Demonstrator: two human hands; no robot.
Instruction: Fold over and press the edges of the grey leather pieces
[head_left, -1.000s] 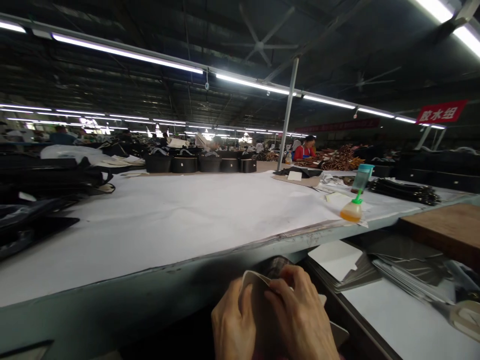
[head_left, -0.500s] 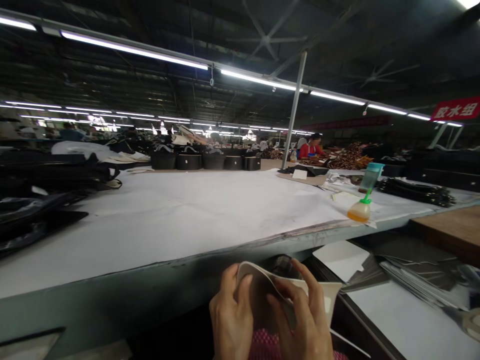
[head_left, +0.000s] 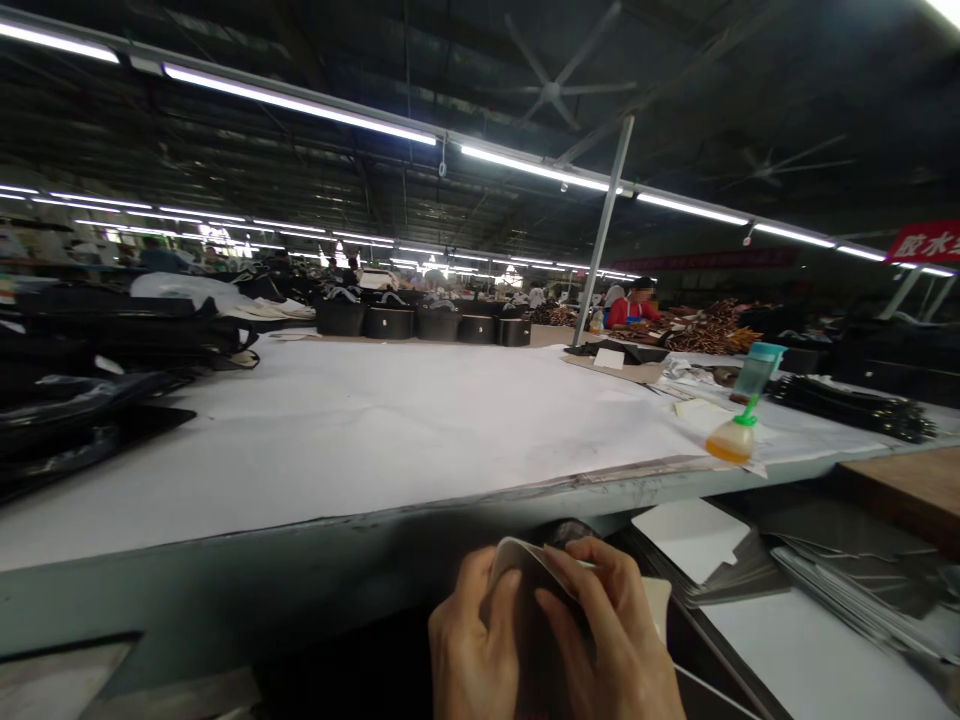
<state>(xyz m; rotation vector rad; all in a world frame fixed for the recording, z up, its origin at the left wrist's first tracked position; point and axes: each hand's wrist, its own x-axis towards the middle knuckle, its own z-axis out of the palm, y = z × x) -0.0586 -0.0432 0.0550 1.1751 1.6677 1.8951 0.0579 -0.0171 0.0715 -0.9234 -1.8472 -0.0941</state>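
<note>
A bent, pale-edged sheet piece (head_left: 534,640) is between my two hands, below the front edge of the table. Its inner face is grey-brown, and a cream part (head_left: 657,600) sticks out at the right. My left hand (head_left: 476,640) pinches its left edge between thumb and fingers. My right hand (head_left: 611,630) has its fingers over the upper edge, with the thumb on the inner side. Whether the piece is leather or board I cannot tell. Behind the right fingers a dark rounded object (head_left: 571,532) shows in part.
A white-covered table (head_left: 420,430) stretches ahead. On it are a squeeze bottle (head_left: 731,440) with amber liquid, a teal-lidded cup (head_left: 757,370), black bag pieces (head_left: 112,350) and a row of black cases (head_left: 435,320). Stacked panels (head_left: 697,545) lie low right. A person in red (head_left: 631,305) sits beyond.
Both hands have moved slightly right and down in view, still on the piece. The right fingers have closed further over its upper edge. The whole scene has shifted a little right.
</note>
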